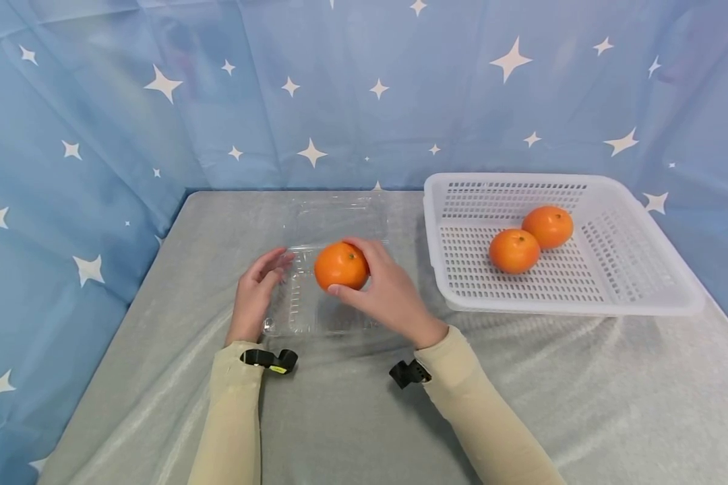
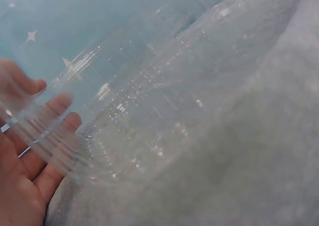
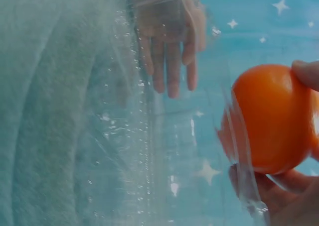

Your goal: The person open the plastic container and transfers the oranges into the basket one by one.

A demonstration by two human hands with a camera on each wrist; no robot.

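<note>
My right hand point(image 1: 396, 291) grips an orange point(image 1: 340, 266) between thumb and fingers, over a clear plastic clamshell box point(image 1: 300, 323). In the right wrist view, the orange point(image 3: 271, 119) shows partly behind the box's clear wall. Whether its underside touches the box floor I cannot tell. Along the box's left side, my left hand point(image 1: 257, 289) has its fingers extended. The left wrist view shows those fingers point(image 2: 52, 169) through the clear wall, with nothing held in them. The box's lid point(image 1: 334, 219) lies folded back toward the curtain.
A white perforated plastic basket point(image 1: 558, 306) stands to the right with two oranges inside, a front one point(image 1: 514, 251) and a back one point(image 1: 548, 227). Grey cloth point(image 1: 334, 417) covers the table. Behind it hangs a blue curtain point(image 1: 352, 60) with white stars.
</note>
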